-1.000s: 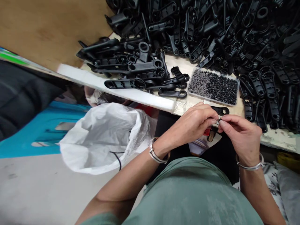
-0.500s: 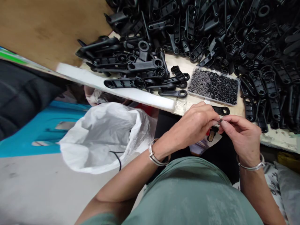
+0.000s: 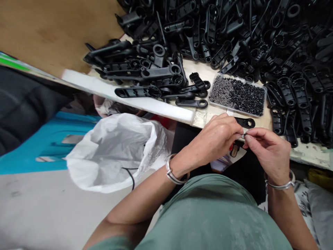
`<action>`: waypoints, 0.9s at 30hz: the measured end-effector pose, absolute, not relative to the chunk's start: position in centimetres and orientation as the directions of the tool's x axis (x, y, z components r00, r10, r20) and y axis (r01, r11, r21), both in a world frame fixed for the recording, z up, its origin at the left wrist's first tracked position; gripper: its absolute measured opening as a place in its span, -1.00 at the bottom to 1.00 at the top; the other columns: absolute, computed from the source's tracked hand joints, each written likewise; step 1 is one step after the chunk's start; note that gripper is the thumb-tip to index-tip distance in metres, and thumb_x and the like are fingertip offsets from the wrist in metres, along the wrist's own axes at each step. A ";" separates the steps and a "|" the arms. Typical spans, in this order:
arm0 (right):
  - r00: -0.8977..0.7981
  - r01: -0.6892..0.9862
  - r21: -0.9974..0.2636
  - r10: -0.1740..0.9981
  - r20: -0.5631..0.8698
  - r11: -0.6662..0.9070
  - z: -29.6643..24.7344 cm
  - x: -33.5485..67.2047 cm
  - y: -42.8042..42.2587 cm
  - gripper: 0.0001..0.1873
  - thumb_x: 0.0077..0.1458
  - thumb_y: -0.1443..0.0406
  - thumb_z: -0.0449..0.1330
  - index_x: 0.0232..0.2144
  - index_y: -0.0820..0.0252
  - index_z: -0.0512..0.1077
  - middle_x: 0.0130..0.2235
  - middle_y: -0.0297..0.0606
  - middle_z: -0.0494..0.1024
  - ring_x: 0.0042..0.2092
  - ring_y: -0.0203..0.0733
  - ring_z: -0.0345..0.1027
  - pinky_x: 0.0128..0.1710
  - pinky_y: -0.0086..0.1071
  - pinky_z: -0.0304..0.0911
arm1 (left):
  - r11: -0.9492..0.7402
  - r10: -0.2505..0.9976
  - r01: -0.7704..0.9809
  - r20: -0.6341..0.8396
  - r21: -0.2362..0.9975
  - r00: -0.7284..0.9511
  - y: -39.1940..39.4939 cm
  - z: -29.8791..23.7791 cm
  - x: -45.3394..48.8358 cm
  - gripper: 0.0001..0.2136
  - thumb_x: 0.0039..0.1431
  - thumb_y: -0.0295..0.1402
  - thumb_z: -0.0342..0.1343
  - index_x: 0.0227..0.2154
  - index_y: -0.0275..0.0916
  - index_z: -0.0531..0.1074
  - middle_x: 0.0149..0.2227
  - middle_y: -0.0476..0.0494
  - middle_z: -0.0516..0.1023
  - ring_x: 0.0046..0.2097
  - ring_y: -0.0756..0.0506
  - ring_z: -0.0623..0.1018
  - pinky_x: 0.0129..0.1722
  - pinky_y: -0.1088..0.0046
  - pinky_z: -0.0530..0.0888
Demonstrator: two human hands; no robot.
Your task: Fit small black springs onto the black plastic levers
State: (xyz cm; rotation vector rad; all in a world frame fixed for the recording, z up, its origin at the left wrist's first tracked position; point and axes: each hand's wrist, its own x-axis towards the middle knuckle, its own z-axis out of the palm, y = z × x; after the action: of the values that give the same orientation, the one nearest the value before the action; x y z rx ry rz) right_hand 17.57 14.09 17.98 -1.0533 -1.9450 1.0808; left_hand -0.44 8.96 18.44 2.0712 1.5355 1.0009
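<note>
- Dozens of black levers [image 3: 161, 73] crowd the table [image 3: 201, 68] beyond the fingers; a bump might slide some down.
- White bag [image 3: 301, 199], low and right of the fingers: dark lettering, too slanted to read surely; no brand shows.
- Clear tray [image 3: 265, 100] of small parts [image 3: 236, 94], just beyond the fingers; a snagged rim could spill it.
- Left hand [image 3: 221, 133] and right hand [image 3: 270, 149] pinch a tiny piece [image 3: 245, 135] between their fingertips, by the table's edge; a slip could drop it.
</note>
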 end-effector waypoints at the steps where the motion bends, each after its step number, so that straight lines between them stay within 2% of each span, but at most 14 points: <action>1: -0.467 0.333 -0.870 0.865 0.184 0.365 18.0 17.6 14.1 -0.97 0.12 0.30 0.27 -0.35 0.13 0.53 -0.37 -0.34 0.58 -0.46 -0.29 0.47 -0.47 -0.46 0.45 | -0.333 0.936 0.673 0.318 0.660 0.152 9.0 18.4 -0.4 -0.86 0.26 -0.54 0.03 -0.31 -0.31 0.50 -0.32 -0.12 0.56 -0.23 -0.07 0.47 -0.21 0.39 0.40; 7: -0.539 0.395 -0.699 0.767 0.349 0.596 18.3 17.6 14.0 -0.92 0.17 0.36 0.22 -0.33 0.09 0.52 -0.30 -0.33 0.59 -0.32 -0.25 0.50 -0.25 -0.37 0.48 | -0.342 0.933 0.667 0.327 0.662 0.153 8.9 18.5 -0.5 -0.85 0.26 -0.55 0.03 -0.30 -0.31 0.51 -0.34 -0.11 0.55 -0.24 -0.07 0.47 -0.21 0.40 0.41; 9: -0.535 0.397 -0.707 0.773 0.340 0.586 18.2 17.7 14.0 -0.93 0.18 0.34 0.22 -0.33 0.09 0.52 -0.30 -0.32 0.60 -0.33 -0.24 0.50 -0.25 -0.34 0.48 | -0.345 0.931 0.646 0.334 0.681 0.145 8.9 18.4 -0.5 -0.84 0.27 -0.55 0.03 -0.30 -0.29 0.52 -0.35 -0.10 0.55 -0.25 -0.06 0.47 -0.21 0.41 0.41; 14: -0.496 0.341 -0.834 0.836 0.234 0.435 17.6 17.9 14.1 -0.94 0.17 0.27 0.27 -0.30 0.10 0.54 -0.30 -0.32 0.60 -0.40 -0.26 0.49 -0.36 -0.38 0.48 | -0.341 0.930 0.562 0.356 0.754 0.087 9.0 17.9 -0.4 -0.85 0.25 -0.55 0.07 -0.29 -0.27 0.53 -0.34 -0.08 0.57 -0.25 -0.03 0.49 -0.24 0.45 0.43; 17: -0.472 0.349 -0.827 0.845 0.252 0.441 17.7 17.9 14.1 -0.94 0.16 0.27 0.28 -0.30 0.10 0.55 -0.34 -0.34 0.60 -0.42 -0.26 0.49 -0.40 -0.39 0.47 | -0.351 0.923 0.517 0.382 0.781 0.049 9.0 17.6 -0.2 -0.87 0.26 -0.51 0.09 -0.29 -0.27 0.54 -0.33 -0.09 0.59 -0.26 -0.02 0.50 -0.25 0.46 0.44; 23: -0.535 0.403 -0.620 0.723 0.437 0.673 18.3 17.7 13.8 -0.88 0.19 0.38 0.22 -0.28 0.07 0.54 -0.29 -0.32 0.62 -0.32 -0.21 0.52 -0.23 -0.31 0.49 | -0.350 0.908 0.545 0.419 0.762 -0.003 9.0 17.2 0.2 -0.89 0.25 -0.51 0.12 -0.32 -0.29 0.55 -0.37 -0.08 0.57 -0.28 -0.02 0.49 -0.24 0.46 0.44; 27: -0.619 0.398 -0.499 0.627 0.474 0.770 18.4 17.7 14.0 -0.82 0.20 0.42 0.19 -0.23 0.04 0.52 -0.27 -0.32 0.63 -0.25 -0.17 0.54 -0.18 -0.30 0.47 | -0.367 0.903 0.579 0.428 0.728 0.034 9.0 17.3 0.1 -0.87 0.25 -0.53 0.09 -0.32 -0.29 0.54 -0.36 -0.08 0.57 -0.28 -0.03 0.49 -0.25 0.46 0.43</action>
State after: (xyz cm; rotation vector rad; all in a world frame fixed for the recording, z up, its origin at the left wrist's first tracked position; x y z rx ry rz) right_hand 17.67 14.00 18.42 -0.7608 -2.3120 0.4603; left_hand 0.10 9.03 17.26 1.9640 1.5036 1.2617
